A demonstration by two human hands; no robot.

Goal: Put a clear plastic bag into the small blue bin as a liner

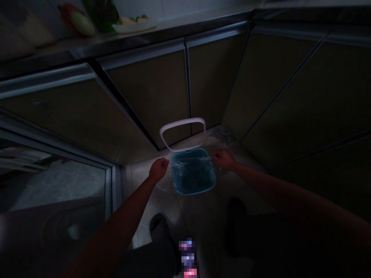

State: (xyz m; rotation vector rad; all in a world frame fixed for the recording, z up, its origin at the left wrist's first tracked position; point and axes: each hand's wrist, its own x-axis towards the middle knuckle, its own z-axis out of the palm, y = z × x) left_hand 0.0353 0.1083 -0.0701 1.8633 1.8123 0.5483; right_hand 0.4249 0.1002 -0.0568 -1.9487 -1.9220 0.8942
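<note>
My left hand point(159, 170) and my right hand point(223, 160) are pinching the clear plastic bag point(179, 166) on the rim of the blue bin point(193, 188).

Blurred, pixelated patch point(188, 258) at bottom edge, can't tell what it is. Green leafy thing point(101, 13) cut off by top edge, food point(135, 18) on the plate point(133, 27) too small to tell. Inside of blue bin point(193, 173) too dark to see. Left hand point(159, 170), right hand point(223, 159) too dark, grip unclear
</note>
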